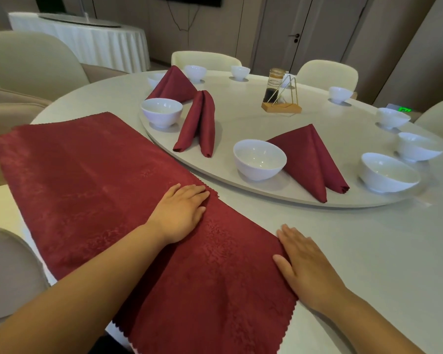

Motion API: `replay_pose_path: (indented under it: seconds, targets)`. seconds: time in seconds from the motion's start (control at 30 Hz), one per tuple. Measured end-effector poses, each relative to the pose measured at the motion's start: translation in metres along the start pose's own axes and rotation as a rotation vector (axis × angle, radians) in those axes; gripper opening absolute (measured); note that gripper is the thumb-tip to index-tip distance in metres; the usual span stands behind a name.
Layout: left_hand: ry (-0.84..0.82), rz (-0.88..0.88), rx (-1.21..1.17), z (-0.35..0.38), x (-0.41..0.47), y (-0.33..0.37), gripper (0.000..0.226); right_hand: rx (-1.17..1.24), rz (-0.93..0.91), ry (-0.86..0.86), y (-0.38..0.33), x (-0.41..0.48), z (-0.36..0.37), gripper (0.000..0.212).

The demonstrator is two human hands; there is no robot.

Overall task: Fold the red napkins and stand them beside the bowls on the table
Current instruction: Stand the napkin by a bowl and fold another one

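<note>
Red napkin [100, 187] lies flat on the table [368, 251]; its near side seems to overhang the edge twd the person. Pressing its far edge: left hand [180, 213]. At its right corner: right hand [304, 267]. Both have fingers [195, 194] straight, gripping nothing. Risks, IMO: cloth slides off when lifted; mismatched edges give a lopsided fold that won't stand; a reach knocks the nearest bowl [260, 159] or folded napkin [310, 159].

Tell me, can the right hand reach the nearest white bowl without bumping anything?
Probably yes. The right hand lies open at the edge of the flat red cloth napkin, and only bare white table separates it from the round white ceramic bowl.
</note>
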State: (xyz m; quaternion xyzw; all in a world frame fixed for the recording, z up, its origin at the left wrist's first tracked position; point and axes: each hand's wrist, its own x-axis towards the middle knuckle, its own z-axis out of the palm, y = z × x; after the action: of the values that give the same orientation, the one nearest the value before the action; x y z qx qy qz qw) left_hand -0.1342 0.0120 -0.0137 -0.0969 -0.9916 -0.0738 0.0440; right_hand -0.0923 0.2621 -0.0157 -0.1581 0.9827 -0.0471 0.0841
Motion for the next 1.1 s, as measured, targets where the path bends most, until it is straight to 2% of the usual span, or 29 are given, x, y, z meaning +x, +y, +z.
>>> replay_pose_path:
  seconds: [0.1, 0.2, 0.33, 0.43, 0.53, 0.63, 0.77, 0.9, 1.1]
  targets:
    - [0.101, -0.054, -0.107, -0.008, -0.005, 0.001, 0.042, 0.048, -0.011, 0.103, -0.011, 0.006, -0.013, 0.069]
    - [0.12, -0.145, -0.159, -0.022, -0.017, -0.001, 0.04, 0.052, -0.041, 0.236, -0.024, 0.017, -0.027, 0.043]
    - [0.124, -0.362, -0.28, -0.052, -0.054, -0.026, 0.031, 0.22, 0.008, 0.131, -0.022, 0.032, -0.037, 0.036]
    - [-0.013, -0.425, -0.415, -0.068, -0.085, -0.054, 0.006, 0.417, 0.041, 0.006, -0.008, 0.036, -0.045, 0.029]
    - [-0.19, -0.483, -0.582, -0.072, -0.107, -0.068, 0.016, 0.584, 0.082, -0.159, 0.002, 0.033, -0.054, 0.018]
    - [-0.276, -0.523, -0.65, -0.068, -0.116, -0.07, 0.014, 0.609, 0.109, -0.244, 0.007, 0.031, -0.058, 0.013]
    - [-0.344, -0.493, -0.66, -0.067, -0.113, -0.064, 0.01, 0.498, 0.082, -0.236, 0.002, 0.033, -0.055, 0.013]
    - [-0.367, -0.465, -0.604, -0.065, -0.107, -0.054, 0.016, 0.448, 0.058, -0.207, 0.0, 0.036, -0.051, 0.018]
    - [-0.183, -0.352, -0.551, -0.058, -0.088, -0.056, 0.03, 0.473, 0.049, -0.162, 0.011, 0.036, -0.052, 0.022]
